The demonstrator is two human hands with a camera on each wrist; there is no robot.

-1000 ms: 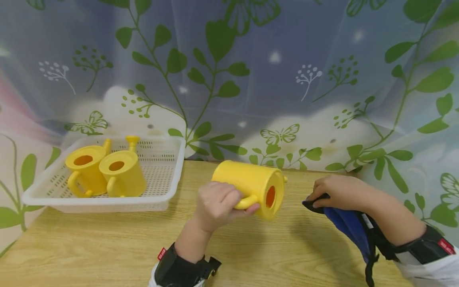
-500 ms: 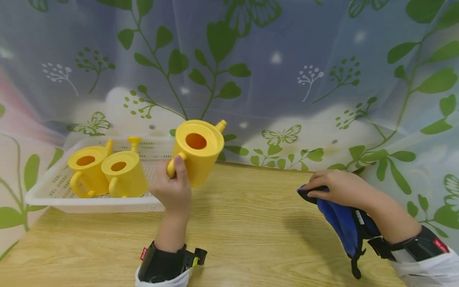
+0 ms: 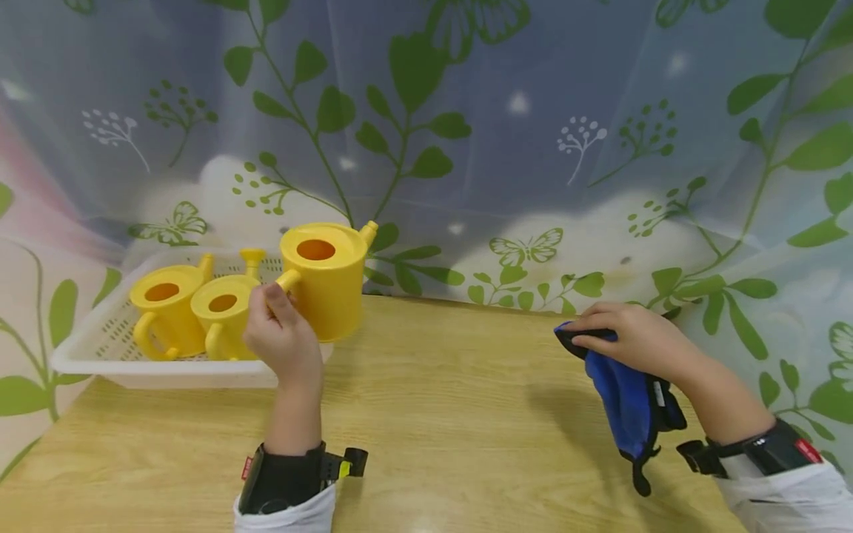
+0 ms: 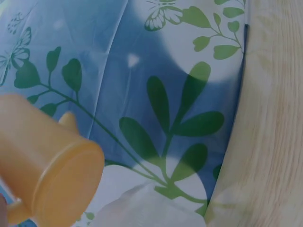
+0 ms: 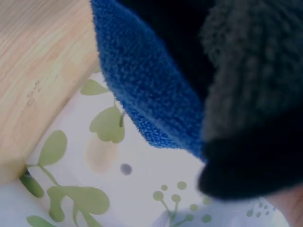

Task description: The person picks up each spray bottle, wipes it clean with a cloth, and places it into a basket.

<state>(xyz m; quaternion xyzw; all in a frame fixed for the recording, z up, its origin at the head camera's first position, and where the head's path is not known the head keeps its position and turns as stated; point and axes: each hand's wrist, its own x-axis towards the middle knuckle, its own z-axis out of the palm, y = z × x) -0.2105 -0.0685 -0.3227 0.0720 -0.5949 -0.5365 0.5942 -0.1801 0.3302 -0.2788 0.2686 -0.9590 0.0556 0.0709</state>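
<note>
My left hand (image 3: 285,333) grips the handle of a yellow watering can (image 3: 329,292), which stands upright in the air by the right end of the white basket. In the left wrist view the underside of the watering can (image 4: 71,184) shows. Two more yellow watering cans, one at the left (image 3: 169,314) and one beside it (image 3: 229,314), stand in the basket (image 3: 193,377). My right hand (image 3: 636,340) pinches a blue cloth (image 3: 623,400) with black edging, which hangs down over the table at the right. Its fuzzy blue side (image 5: 151,80) fills much of the right wrist view.
The wooden table (image 3: 453,414) runs up to a hanging backdrop (image 3: 506,170) printed with leaves and butterflies. The basket sits at the back left, close to that backdrop. Black straps with small cameras (image 3: 346,463) are on both wrists.
The left hand has turned the watering can from lying sideways to upright and carried it left toward the basket. The right hand keeps its hold on the cloth, which hangs slightly further left.
</note>
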